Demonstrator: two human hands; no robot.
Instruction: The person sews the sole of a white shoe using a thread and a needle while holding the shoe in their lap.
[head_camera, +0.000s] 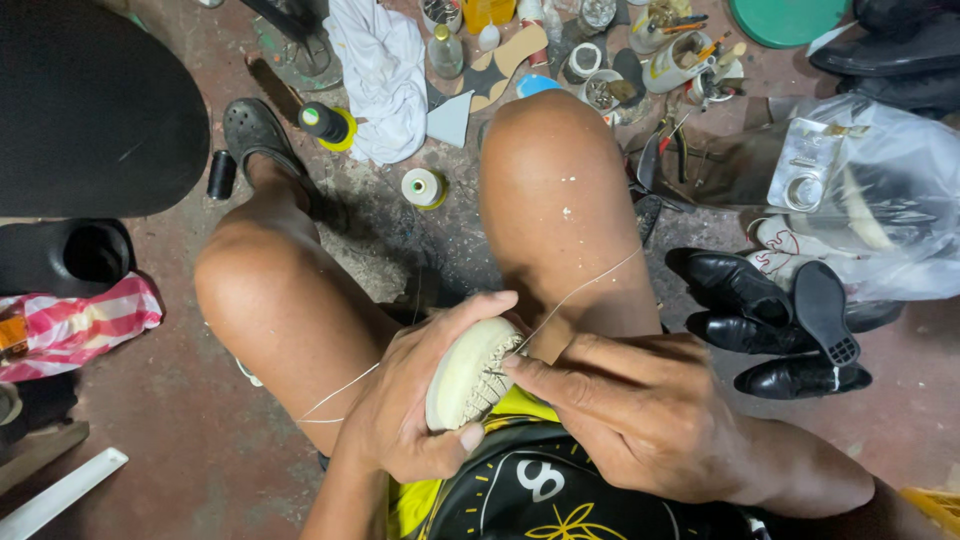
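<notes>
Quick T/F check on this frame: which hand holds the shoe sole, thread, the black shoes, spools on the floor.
1. The left hand grips the pale shoe sole. True.
2. The right hand rests flat on the floor. False: its fingertips press at the sole's stitched edge.
3. A thin white thread runs up from the sole across the knee. True.
4. The black shoes lie to the person's left. False: they lie to the right.
5. A white thread spool stands on the floor between the legs. True.
</notes>
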